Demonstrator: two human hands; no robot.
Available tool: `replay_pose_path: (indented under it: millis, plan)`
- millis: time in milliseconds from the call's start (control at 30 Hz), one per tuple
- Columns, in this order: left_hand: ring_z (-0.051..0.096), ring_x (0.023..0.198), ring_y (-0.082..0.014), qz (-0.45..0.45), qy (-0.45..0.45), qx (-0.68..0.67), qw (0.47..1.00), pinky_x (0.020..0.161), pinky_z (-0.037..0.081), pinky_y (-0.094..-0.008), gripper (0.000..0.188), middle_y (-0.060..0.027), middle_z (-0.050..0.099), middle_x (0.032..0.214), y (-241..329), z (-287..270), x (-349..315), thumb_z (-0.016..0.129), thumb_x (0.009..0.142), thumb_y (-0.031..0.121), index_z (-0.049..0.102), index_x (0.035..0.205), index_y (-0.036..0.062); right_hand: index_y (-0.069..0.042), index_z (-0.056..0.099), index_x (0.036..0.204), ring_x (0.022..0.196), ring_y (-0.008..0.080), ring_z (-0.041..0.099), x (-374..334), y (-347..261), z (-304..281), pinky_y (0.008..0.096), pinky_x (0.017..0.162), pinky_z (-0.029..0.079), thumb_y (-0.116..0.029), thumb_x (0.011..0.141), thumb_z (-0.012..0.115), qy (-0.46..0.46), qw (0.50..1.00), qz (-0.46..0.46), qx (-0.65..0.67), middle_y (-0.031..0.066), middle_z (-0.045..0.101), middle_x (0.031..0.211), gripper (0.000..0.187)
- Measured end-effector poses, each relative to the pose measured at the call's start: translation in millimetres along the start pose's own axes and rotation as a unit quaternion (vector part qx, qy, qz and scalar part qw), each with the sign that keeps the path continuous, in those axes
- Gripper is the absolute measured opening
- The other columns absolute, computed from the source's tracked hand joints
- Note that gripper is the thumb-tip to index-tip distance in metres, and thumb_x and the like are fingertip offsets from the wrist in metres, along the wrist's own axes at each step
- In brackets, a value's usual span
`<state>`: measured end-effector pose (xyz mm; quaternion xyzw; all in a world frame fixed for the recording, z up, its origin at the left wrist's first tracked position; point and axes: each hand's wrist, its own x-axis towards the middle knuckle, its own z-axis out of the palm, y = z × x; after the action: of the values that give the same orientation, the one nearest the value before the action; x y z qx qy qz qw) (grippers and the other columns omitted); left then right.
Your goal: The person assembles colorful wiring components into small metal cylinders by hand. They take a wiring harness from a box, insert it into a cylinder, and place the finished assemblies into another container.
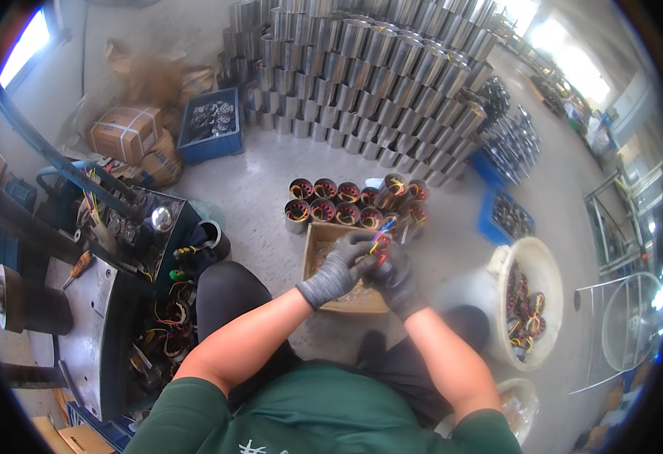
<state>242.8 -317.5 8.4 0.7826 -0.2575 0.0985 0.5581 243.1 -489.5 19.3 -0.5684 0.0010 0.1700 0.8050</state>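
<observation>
Both my hands, in grey gloves, meet above an open cardboard box (318, 246) between my knees. My right hand (398, 286) is closed round a motor stator (381, 247) with red windings. Blue, yellow and red lead wires (383, 230) rise out of it. My left hand (339, 266) is closed at the stator's near side, its fingers against the wires. The gloves hide most of the stator's body. Just beyond the box stand several short metal cylinders (322, 210) in rows, with red windings and yellow wires inside.
A tall stack of shiny metal tubes (377, 91) rises behind. On the right stand a white tub (498, 303) of wired stators and a blue crate (490, 216) of metal parts. A metal-topped machine (93, 303) with a screwdriver (79, 266) is close on my left.
</observation>
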Motion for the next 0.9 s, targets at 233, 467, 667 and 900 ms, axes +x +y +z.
replay_pose_path:
  millis: [233,467,667,900]
  plan:
    - [0.057,0.068,-0.0086,-0.339,0.116,-0.393,0.847,0.06,0.046,-0.0234,0.028,0.0007,0.061,0.081,-6.0,-20.8,4.1,0.058,0.095,0.028,0.062,0.112,0.0054,-0.013,0.058,0.116,0.075,0.0132,0.06,-4.0,-6.7,21.7,0.0292,0.057,0.049,-0.04,0.088,0.059,0.016,0.996,0.088,0.023,0.0015,0.059,0.094,0.038]
    - [0.056,0.062,-0.0071,-0.344,0.098,-0.501,0.788,0.057,0.047,-0.0208,0.028,0.0012,0.061,0.08,0.8,-20.3,5.4,0.06,0.094,0.03,0.061,0.109,0.0053,-0.008,0.058,0.114,0.08,0.0143,0.062,-1.4,-6.9,25.1,0.03,0.061,0.052,-0.041,0.086,0.062,-0.013,0.996,0.075,0.036,0.0042,0.063,0.093,0.043]
    - [0.052,0.058,-0.0079,-0.35,0.123,-0.519,0.77,0.054,0.044,-0.021,0.022,0.0005,0.059,0.076,-1.2,-21.7,6.7,0.063,0.092,0.023,0.062,0.103,0.0041,-0.008,0.053,0.118,0.084,0.0163,0.066,-1.1,13.4,1.3,0.0297,0.065,0.053,-0.04,0.084,0.069,0.063,0.99,0.112,-0.051,0.0082,0.066,0.098,0.05]
    - [0.047,0.052,-0.0085,-0.405,0.141,-0.36,0.829,0.048,0.04,-0.0211,0.021,-0.002,0.056,0.07,-16.0,-23.7,0.0,0.066,0.087,0.022,0.064,0.092,0.0019,-0.007,0.042,0.125,0.058,0.0102,0.05,-14.1,-9.1,9.8,0.0226,0.048,0.04,-0.021,0.087,0.07,0.012,0.991,0.123,-0.049,0.0046,0.055,0.08,0.049]
